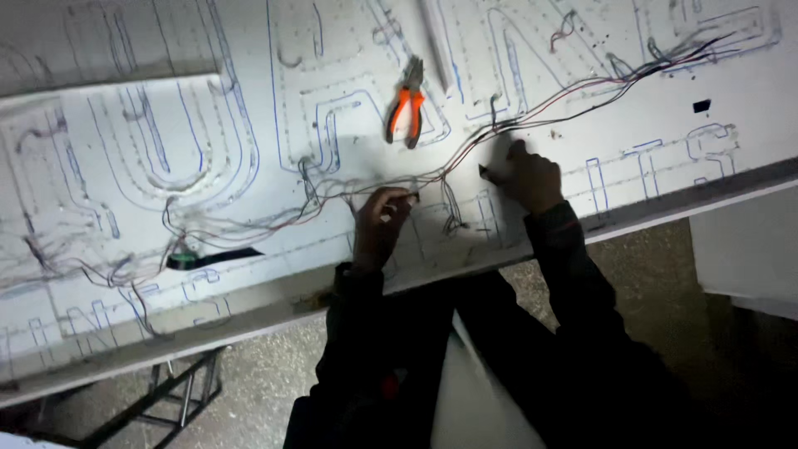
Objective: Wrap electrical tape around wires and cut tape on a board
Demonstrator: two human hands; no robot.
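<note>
- The wires (432, 176), red and dark, run across the white sign panel (249, 83) from upper right to lower left, between the two hands.
- Left hand (381, 218): grip closed, pinching the wires at their bend near the panel's front edge.
- Right hand (532, 176): grip closed on a small dark tool (485, 172), tip just beside the wires.
- Judging by the layout, much wiring is already strung along the outlined letters; loose tangles at lower left look unfinished.
- Orange pliers (406, 104) lie untouched farther up the panel.
</note>
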